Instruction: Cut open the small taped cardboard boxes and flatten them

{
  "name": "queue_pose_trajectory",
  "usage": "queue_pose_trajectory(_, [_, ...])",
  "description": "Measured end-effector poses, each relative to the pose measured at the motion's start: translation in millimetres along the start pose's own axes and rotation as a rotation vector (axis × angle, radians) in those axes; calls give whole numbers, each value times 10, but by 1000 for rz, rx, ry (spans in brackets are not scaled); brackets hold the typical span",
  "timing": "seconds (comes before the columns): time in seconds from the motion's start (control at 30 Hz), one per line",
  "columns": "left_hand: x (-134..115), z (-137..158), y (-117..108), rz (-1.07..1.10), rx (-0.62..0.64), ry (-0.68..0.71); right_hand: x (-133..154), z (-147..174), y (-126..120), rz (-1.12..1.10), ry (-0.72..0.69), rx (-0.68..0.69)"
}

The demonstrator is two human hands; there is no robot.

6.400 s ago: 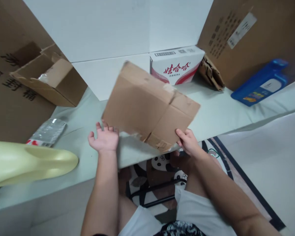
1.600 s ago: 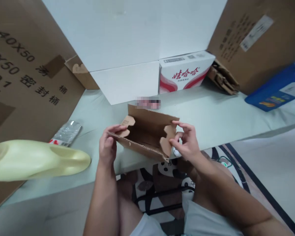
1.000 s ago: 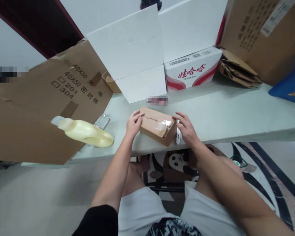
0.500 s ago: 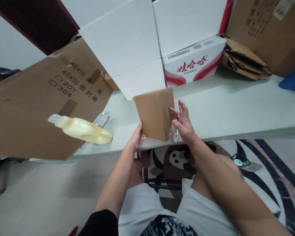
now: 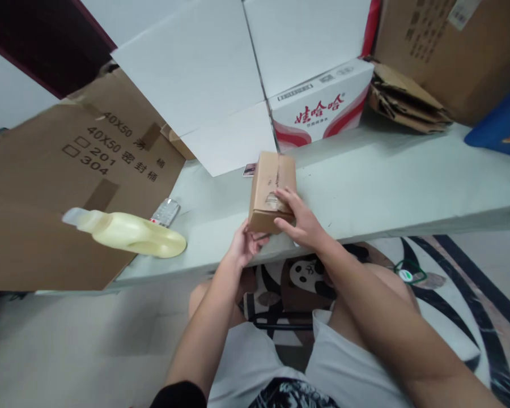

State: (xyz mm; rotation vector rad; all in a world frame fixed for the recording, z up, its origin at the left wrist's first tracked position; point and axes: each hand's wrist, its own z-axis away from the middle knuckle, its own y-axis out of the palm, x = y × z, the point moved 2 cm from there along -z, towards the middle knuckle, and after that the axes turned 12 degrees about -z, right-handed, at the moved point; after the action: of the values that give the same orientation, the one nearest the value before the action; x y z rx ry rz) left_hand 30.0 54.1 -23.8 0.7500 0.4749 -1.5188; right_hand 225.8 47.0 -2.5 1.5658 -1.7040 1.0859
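Note:
A small brown cardboard box point(image 5: 263, 184) is tilted between my hands above the near edge of the table. Its taped top, with dark markings, faces up. My left hand point(image 5: 247, 242) holds the box from below at the near left corner, its fingers partly hidden under it. My right hand point(image 5: 300, 221) lies against the box's top and right side, thumb at the near end and fingers stretched along the tape. Behind the box, a small dark-printed card point(image 5: 249, 170) pokes out on the table.
A pale yellow bottle point(image 5: 138, 233) lies at the left beside a clear crumpled packet point(image 5: 166, 212). A large printed carton point(image 5: 68, 187) leans there. White panels point(image 5: 195, 73) and a red-and-white carton point(image 5: 323, 110) line the back. Folded cardboard point(image 5: 408, 102) and a blue bag point(image 5: 499, 124) are at the right.
The box has been turned, so its taped, marked face now shows instead of plain sides. My right hand has moved left onto it, and my left hand has shifted further underneath.

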Motion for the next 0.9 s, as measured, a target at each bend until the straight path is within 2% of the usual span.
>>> queue_pose_trajectory(0.07, [106,7,42,-3,75,-98,9,13,-6,18,-8,-70])
queue_pose_trajectory(0.1, [156,11,42,-76,59,-111,8,19,-20,28,0,-110])
queue_pose_trajectory(0.2, [188,70,-41,-412,-192,29,0,23,-76,6,33,-175])
queue_pose_trajectory(0.27, [75,166,-121,-527,-384,167,-7,12,-106,-22,63,-178])
queue_pose_trajectory(0.37, [-315,331,-157,-545,-582,450,-11,-14,-107,-58,83,-121])
queue_pose_trajectory(0.4, [-499,375,-111,-628,-617,678,-12,-21,-94,-70,77,-83])
queue_pose_trajectory(0.47, [-830,381,55,-858,-568,1024,-22,-27,-66,-93,59,-7])
queue_pose_trajectory(0.5, [-960,334,147,-997,-538,1110,-34,-25,-58,-109,56,20])
queue_pose_trajectory(0.53, [-1063,259,233,-1137,-510,1139,-51,-20,-60,-125,61,26])
queue_pose_trajectory(0.6, [-1184,64,356,-1370,-458,1061,-99,-2,-99,-107,121,-30])
queue_pose_trajectory(0.7, [-1210,-155,419,-1514,-465,909,-176,46,-193,169,352,-90])
queue_pose_trajectory(0.8, [-1172,-202,417,-1543,-492,867,-217,106,-228,496,652,76])
queue_pose_trajectory(0.9, [-1167,-172,399,-1561,-486,847,-211,130,-205,654,819,217])
